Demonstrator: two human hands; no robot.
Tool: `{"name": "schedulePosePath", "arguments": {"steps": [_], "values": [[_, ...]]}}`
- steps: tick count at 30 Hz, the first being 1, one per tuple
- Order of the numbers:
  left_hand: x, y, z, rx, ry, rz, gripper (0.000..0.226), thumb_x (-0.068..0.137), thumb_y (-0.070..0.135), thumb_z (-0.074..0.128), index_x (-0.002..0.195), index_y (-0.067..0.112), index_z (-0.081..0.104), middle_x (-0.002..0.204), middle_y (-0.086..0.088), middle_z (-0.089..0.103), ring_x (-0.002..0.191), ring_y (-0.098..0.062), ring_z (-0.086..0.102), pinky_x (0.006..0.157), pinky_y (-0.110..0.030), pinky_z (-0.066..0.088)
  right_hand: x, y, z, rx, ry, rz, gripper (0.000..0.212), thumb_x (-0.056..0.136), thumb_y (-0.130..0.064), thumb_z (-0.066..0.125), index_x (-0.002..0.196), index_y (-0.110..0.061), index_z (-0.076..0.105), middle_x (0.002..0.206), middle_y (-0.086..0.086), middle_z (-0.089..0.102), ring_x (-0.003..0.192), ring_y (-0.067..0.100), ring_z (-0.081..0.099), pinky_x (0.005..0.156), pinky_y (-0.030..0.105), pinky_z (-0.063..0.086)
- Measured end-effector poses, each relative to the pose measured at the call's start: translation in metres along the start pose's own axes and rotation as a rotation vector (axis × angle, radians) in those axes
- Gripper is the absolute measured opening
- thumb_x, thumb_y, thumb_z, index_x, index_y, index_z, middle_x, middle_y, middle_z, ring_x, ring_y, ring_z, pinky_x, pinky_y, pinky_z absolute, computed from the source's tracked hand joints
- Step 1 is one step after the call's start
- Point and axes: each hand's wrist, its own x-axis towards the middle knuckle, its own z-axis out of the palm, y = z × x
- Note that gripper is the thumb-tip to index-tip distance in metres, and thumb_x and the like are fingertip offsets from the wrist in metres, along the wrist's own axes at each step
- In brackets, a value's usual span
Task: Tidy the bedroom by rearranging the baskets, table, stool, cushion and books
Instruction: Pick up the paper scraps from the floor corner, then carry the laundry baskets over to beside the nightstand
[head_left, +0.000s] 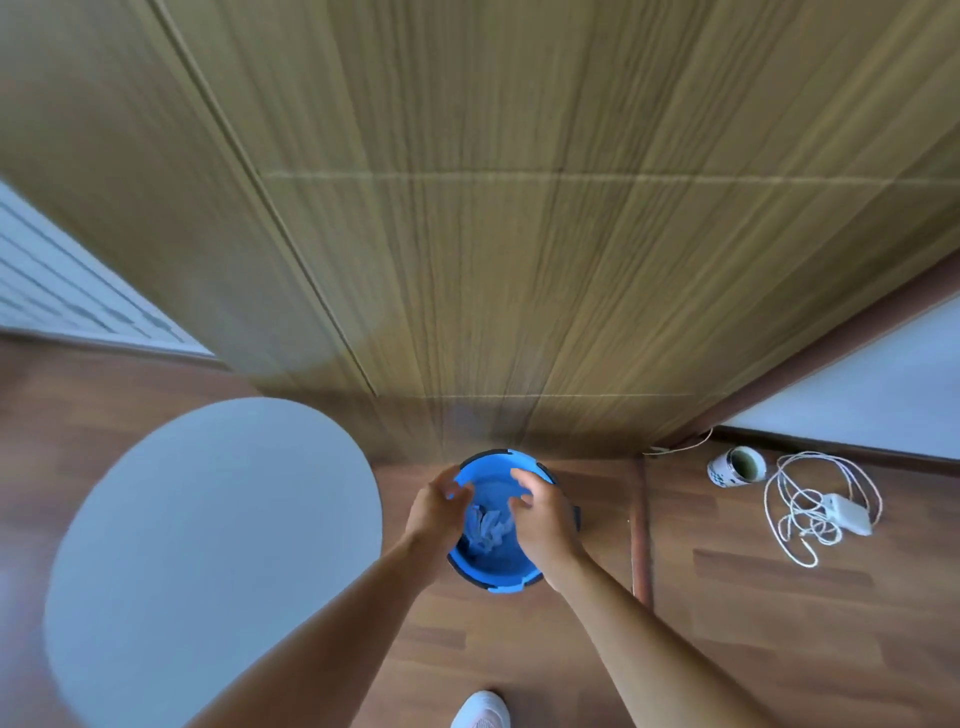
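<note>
Over the basket (485, 576) on the wood floor (779, 629), left hand (435, 514) and right hand (545, 522) hold fingers (521, 476) loosely spread.

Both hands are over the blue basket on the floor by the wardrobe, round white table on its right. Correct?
No. The head view shows the round white table on the left of the blue basket, not its right. The rest holds: the left hand and right hand are over it, on the floor by the wardrobe.
</note>
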Motion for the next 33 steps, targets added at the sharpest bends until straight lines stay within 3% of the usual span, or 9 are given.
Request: {"name": "schedulePosePath", "arguments": {"steps": [5,8,14,25,30,33], "values": [[-0.054,0.045,-0.049,0.037,0.083,0.122,0.039,0.098,0.02,0.048,0.136,0.016,0.049,0.131,-0.005,0.057,0.1,-0.017,0.055,0.063,-0.016,0.042,-0.047,-0.067,-0.012,-0.014,0.005,-0.058,0.044,0.099,-0.009,0.04,0.141,-0.018,0.045,0.138,0.003,0.052,0.119,0.016,0.051,0.085,0.018,0.035],[-0.09,0.063,-0.083,-0.003,0.088,0.153,0.04,0.1,0.02,0.045,0.139,0.015,0.046,0.136,-0.004,0.053,0.11,-0.015,0.051,0.082,-0.018,0.034,-0.079,-0.106,-0.012,-0.017,-0.007,-0.108,0.043,0.098,-0.01,0.041,0.14,-0.018,0.046,0.137,0.005,0.053,0.117,0.016,0.052,0.087,0.018,0.035],[-0.157,0.071,-0.159,-0.078,0.146,0.203,0.041,0.1,0.026,0.044,0.139,0.013,0.047,0.14,-0.005,0.051,0.128,-0.021,0.046,0.097,-0.024,0.033,-0.148,-0.18,0.009,-0.028,-0.022,-0.201,0.042,0.099,-0.014,0.043,0.14,-0.02,0.046,0.142,0.003,0.05,0.127,0.016,0.048,0.102,0.026,0.038],[-0.283,0.041,-0.304,-0.266,0.276,0.258,0.037,0.099,0.029,0.044,0.134,0.016,0.052,0.13,-0.008,0.058,0.123,-0.025,0.052,0.103,-0.039,0.041,-0.277,-0.271,0.088,-0.003,-0.104,-0.32,0.043,0.097,-0.01,0.044,0.14,-0.009,0.045,0.142,0.006,0.049,0.125,0.019,0.05,0.098,0.025,0.039],[-0.323,0.01,-0.363,-0.315,0.347,0.299,0.036,0.098,0.028,0.046,0.131,0.015,0.054,0.12,-0.004,0.06,0.111,-0.021,0.055,0.095,-0.036,0.045,-0.317,-0.28,0.137,-0.055,-0.156,-0.35,0.043,0.095,-0.016,0.047,0.138,-0.014,0.048,0.139,0.005,0.053,0.121,0.022,0.054,0.105,0.038,0.043],[-0.342,-0.009,-0.397,-0.362,0.4,0.304,0.035,0.099,0.023,0.046,0.131,0.011,0.054,0.126,-0.014,0.059,0.118,-0.029,0.054,0.098,-0.04,0.044,-0.342,-0.291,0.17,-0.086,-0.187,-0.383,0.041,0.096,-0.017,0.047,0.137,-0.015,0.05,0.14,0.004,0.052,0.123,0.022,0.053,0.105,0.038,0.044]]}}
